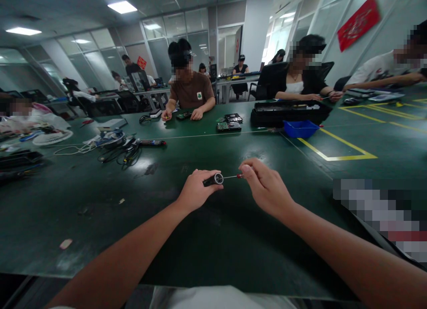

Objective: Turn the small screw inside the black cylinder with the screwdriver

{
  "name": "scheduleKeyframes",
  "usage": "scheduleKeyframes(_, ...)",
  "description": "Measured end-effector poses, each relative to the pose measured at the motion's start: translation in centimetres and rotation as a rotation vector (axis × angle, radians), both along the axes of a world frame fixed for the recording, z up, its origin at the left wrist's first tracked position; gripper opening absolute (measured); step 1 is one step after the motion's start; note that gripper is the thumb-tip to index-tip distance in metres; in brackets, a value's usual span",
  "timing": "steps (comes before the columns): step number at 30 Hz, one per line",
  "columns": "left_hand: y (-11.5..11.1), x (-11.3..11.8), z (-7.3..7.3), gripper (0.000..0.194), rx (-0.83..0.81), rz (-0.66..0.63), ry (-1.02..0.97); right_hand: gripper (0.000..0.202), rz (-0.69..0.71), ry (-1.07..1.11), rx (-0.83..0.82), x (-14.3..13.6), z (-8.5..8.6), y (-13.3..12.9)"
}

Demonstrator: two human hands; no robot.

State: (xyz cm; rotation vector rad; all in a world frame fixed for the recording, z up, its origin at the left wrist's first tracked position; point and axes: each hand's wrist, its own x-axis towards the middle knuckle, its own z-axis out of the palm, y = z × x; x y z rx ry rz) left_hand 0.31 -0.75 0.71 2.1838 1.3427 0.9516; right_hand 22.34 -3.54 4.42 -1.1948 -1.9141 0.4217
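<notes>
Near the middle of the green table (160,242), my left hand (196,189) grips a short black cylinder (211,180) between thumb and fingers. Its round end, with a pale rim, faces me and to the right. My right hand (267,184) pinches the red handle of a thin screwdriver (231,176). The metal shaft points left, and its tip meets or nearly meets the rim of the cylinder; exact contact is too small to tell. Both hands are held above the table.
A blue tray (300,129) stands before a long black case (290,115). Circuit boards (228,126) lie left of them. Tangled cables (125,151) are at the left. Across the table sits a person in a brown shirt (196,93). A pixelated object (383,215) is at the right.
</notes>
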Motion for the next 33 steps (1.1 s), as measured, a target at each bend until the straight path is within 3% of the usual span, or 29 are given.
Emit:
scheduleKeyframes(8,0.2,-0.18,-0.01,0.04,0.005,0.02,0.015,0.01,0.052,0.024,0.003,-0.03,-0.09,0.1)
scheduleKeyframes(12,0.09,-0.03,-0.07,0.039,-0.004,0.0,0.036,0.022,0.014,0.002,-0.034,0.08,-0.08,0.31)
scheduleKeyframes(20,0.12,-0.22,-0.23,0.039,-0.005,0.007,0.03,0.011,0.038,0.062,0.004,0.06,-0.32,0.5)
scheduleKeyframes(25,-0.07,-0.13,-0.09,0.039,-0.02,-0.002,0.045,0.032,0.028,-0.031,-0.078,0.18,0.07,0.5)
scheduleKeyframes(33,-0.03,-0.14,-0.1,0.039,-0.005,0.007,0.024,0.025,0.057,-0.031,-0.088,0.3,0.14,0.38)
